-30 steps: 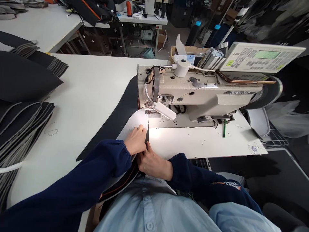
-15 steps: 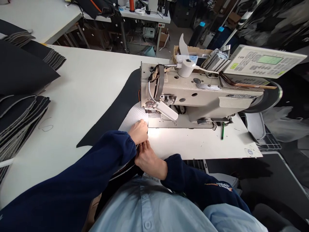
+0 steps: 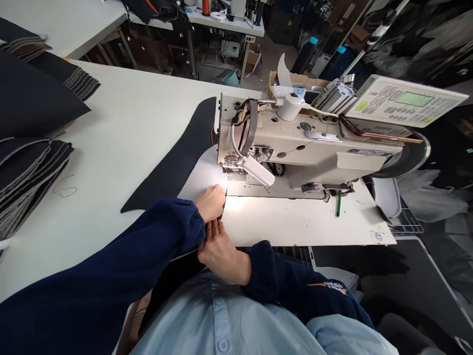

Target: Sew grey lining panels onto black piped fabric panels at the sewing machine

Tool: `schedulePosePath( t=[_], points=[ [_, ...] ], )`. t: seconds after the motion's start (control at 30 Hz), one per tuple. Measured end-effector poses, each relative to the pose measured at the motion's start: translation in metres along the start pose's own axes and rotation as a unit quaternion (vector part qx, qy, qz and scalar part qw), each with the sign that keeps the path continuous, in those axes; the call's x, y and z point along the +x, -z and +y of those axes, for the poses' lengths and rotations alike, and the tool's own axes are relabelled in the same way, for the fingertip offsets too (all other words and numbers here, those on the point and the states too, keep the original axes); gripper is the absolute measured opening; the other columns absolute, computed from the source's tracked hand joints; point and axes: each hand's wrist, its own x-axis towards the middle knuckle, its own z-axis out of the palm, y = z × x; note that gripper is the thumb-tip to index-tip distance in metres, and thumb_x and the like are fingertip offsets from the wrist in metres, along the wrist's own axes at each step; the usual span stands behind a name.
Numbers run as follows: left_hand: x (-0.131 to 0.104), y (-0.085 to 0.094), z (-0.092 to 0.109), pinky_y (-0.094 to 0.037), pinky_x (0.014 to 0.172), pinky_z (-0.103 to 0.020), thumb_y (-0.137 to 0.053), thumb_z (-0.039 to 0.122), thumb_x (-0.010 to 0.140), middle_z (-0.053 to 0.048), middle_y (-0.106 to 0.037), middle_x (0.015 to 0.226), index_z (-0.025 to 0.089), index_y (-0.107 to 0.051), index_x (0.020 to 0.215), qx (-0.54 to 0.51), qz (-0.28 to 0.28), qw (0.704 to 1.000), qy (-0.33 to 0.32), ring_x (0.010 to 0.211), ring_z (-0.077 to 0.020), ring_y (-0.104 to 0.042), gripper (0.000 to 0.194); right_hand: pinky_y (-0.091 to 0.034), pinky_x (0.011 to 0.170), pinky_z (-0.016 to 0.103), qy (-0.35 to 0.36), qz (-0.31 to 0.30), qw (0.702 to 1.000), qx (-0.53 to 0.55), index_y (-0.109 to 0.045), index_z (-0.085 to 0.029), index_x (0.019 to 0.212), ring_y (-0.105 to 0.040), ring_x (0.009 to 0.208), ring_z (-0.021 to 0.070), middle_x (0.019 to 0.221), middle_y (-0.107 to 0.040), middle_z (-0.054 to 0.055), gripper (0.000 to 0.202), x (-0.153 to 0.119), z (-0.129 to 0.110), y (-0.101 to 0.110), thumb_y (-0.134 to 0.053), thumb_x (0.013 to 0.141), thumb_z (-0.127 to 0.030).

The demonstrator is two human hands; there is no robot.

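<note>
Left hand (image 3: pixel 210 202) grips white fabric (image 3: pixel 204 172); right hand (image 3: pixel 222 255) adjoining, hold unclear

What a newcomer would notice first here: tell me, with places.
The pale sewing machine stands right of centre on the white table, with a tilted control panel at its upper right. In front of the machine's needle end, the left hand rests on white textured fabric, the right hand close by, nearer the body. Stacks of dark pieces crowd the left edge.

Dark fabric (image 3: pixel 173 160) slid forward, apparently through the sewing machine (image 3: pixel 318 138).
</note>
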Motion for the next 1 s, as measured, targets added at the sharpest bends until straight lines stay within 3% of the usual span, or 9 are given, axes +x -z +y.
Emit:
schedulePosePath(
  t=[0.1, 0.3, 0.57, 0.77, 1.0],
  points=[
    [-0.003, 0.003, -0.002, -0.051, 0.076, -0.036, -0.046, 0.007, 0.079, -0.016, -0.060, 0.103, 0.008, -0.059, 0.105, -0.004, -0.007, 1.000, -0.011, 0.094, -0.0283, -0.064, 0.029, -0.044, 0.087, 0.058, -0.003, 0.005, 1.000, -0.009, -0.061, 0.008, 0.111, -0.061, 0.101, 0.0366, 0.114, -0.057, 0.039, 0.033, 0.004, 0.004, -0.007, -0.048, 0.087, -0.010],
    [-0.013, 0.000, -0.005, -0.050, 0.078, -0.035, -0.051, 0.007, 0.080, -0.017, -0.060, 0.101, 0.008, -0.060, 0.105, -0.023, -0.024, 0.999, -0.035, 0.094, -0.0274, -0.064, 0.028, -0.045, 0.077, 0.053, 0.030, -0.014, 0.999, 0.023, -0.068, -0.004, 0.097, -0.062, 0.090, 0.0351, 0.095, -0.066, 0.024, 0.023, 0.013, 0.022, -0.009, -0.052, 0.080, -0.006],
    [0.007, 0.001, -0.008, -0.050, 0.079, -0.036, -0.041, 0.006, 0.082, -0.017, -0.060, 0.100, 0.008, -0.062, 0.103, -0.005, 0.001, 1.000, -0.017, 0.092, -0.0267, -0.063, 0.029, -0.045, 0.079, 0.051, 0.012, 0.032, 0.999, -0.006, -0.063, 0.003, 0.104, -0.060, 0.095, 0.0350, 0.103, -0.063, 0.031, 0.026, 0.016, 0.016, -0.006, -0.050, 0.086, -0.010],
    [-0.003, 0.002, -0.016, -0.049, 0.078, -0.035, -0.046, 0.007, 0.080, -0.015, -0.059, 0.101, 0.011, -0.058, 0.108, -0.001, -0.008, 1.000, -0.024, 0.093, -0.0266, -0.062, 0.031, -0.044, 0.082, 0.049, 0.016, 0.019, 1.000, 0.014, -0.065, 0.000, 0.099, -0.061, 0.091, 0.0320, 0.095, -0.065, 0.026, 0.022, 0.019, 0.032, -0.017, -0.049, 0.085, -0.005],
    [0.004, 0.008, -0.016, -0.049, 0.079, -0.035, -0.048, 0.009, 0.080, -0.017, -0.060, 0.097, 0.007, -0.065, 0.097, 0.025, -0.017, 0.998, -0.053, 0.093, -0.0286, -0.063, 0.024, -0.044, 0.070, 0.045, 0.009, -0.030, 0.998, 0.055, -0.069, -0.006, 0.091, -0.062, 0.079, 0.0298, 0.083, -0.067, 0.020, 0.022, 0.035, 0.035, -0.005, -0.050, 0.081, -0.003]
  ],
)
